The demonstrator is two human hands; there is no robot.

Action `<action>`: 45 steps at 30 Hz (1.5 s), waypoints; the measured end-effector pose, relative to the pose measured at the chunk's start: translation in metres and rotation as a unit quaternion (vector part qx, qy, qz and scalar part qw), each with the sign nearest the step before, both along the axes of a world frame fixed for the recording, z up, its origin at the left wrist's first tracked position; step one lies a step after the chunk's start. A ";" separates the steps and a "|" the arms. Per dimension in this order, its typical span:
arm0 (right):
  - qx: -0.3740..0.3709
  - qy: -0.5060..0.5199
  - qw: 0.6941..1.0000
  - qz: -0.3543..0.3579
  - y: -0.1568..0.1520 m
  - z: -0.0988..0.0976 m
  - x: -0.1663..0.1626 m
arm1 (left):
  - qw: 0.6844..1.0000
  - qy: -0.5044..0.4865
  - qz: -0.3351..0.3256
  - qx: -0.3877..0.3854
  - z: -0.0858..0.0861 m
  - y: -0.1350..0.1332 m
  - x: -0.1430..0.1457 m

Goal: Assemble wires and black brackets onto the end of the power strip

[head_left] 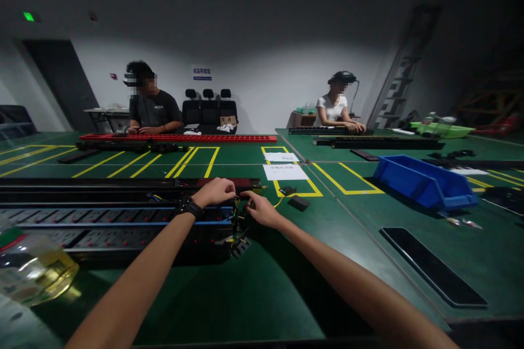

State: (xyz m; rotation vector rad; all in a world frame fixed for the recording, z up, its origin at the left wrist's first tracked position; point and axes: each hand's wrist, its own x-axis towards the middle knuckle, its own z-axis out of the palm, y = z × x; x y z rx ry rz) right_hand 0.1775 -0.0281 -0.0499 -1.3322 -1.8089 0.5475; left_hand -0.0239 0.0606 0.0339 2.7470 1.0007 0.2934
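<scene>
My left hand (215,192), with a black watch on its wrist, is curled at the right end of a long black power strip (114,218) lying on the green table (266,283). My right hand (262,210) is closed in a pinch just beside it. Both hands meet at the strip's open end, where thin yellow and blue wires (236,208) stick out. What the fingers pinch is too small to make out. More black strips lie stacked behind this one.
A plastic bottle of yellow liquid (33,267) stands at the near left. A blue bin (423,181), white papers (284,172), small black parts (298,202) and a flat black cover (432,272) lie to the right. Two people work at the far side.
</scene>
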 end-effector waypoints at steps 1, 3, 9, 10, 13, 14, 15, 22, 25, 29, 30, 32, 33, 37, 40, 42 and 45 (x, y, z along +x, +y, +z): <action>0.000 -0.012 1.000 0.011 0.001 -0.001 0.001 | 1.000 0.014 -0.001 -0.002 0.003 0.003 0.001; -0.005 -0.026 0.999 0.025 0.001 -0.001 0.003 | 0.999 0.034 -0.008 -0.011 0.008 0.008 0.005; -0.049 0.001 0.997 0.066 0.003 0.001 0.014 | 0.996 0.045 -0.040 -0.066 0.020 0.016 0.013; -0.056 0.007 0.996 0.071 0.003 0.002 0.016 | 0.996 0.045 -0.038 -0.066 0.020 0.016 0.014; -0.067 0.016 0.995 0.072 0.001 0.003 0.017 | 0.997 0.051 -0.032 -0.050 0.020 0.013 0.015; -0.070 0.019 0.995 0.070 0.000 0.004 0.016 | 0.997 0.051 -0.032 -0.050 0.019 0.013 0.014; -0.073 0.021 0.995 0.068 -0.002 0.004 0.015 | 0.997 0.046 -0.032 -0.055 0.018 0.012 0.013; -0.084 0.018 0.995 0.060 -0.012 0.010 0.009 | 0.995 0.018 -0.009 -0.098 0.007 0.021 0.005; -0.103 0.042 0.991 0.072 -0.010 0.009 0.011 | 0.995 0.022 0.006 -0.101 0.003 0.022 0.004; -0.114 0.073 0.987 0.083 -0.007 0.007 0.011 | 0.995 0.021 0.015 -0.094 0.007 0.018 0.005; -0.117 0.081 0.986 0.089 -0.007 0.007 0.011 | 0.995 0.027 0.012 -0.091 0.009 0.017 0.006; -0.127 0.091 0.983 0.097 -0.007 0.007 0.012 | 0.996 0.042 0.007 -0.084 0.012 0.015 0.006; -0.132 0.094 0.982 0.099 -0.008 0.008 0.012 | 0.995 0.047 0.009 -0.083 0.012 0.014 0.006; -0.149 0.120 0.976 0.102 -0.008 0.009 0.011 | 0.995 0.038 0.032 -0.090 0.009 0.011 0.007; -0.156 0.141 0.972 0.104 -0.007 0.007 0.011 | 0.995 0.051 0.033 -0.080 0.010 0.009 0.009; -0.158 0.142 0.972 0.096 -0.007 0.005 0.010 | 0.995 0.073 0.026 -0.067 0.013 0.008 0.010; -0.153 0.130 0.976 0.080 -0.006 0.003 0.010 | 0.994 0.096 0.013 -0.055 0.019 0.004 0.012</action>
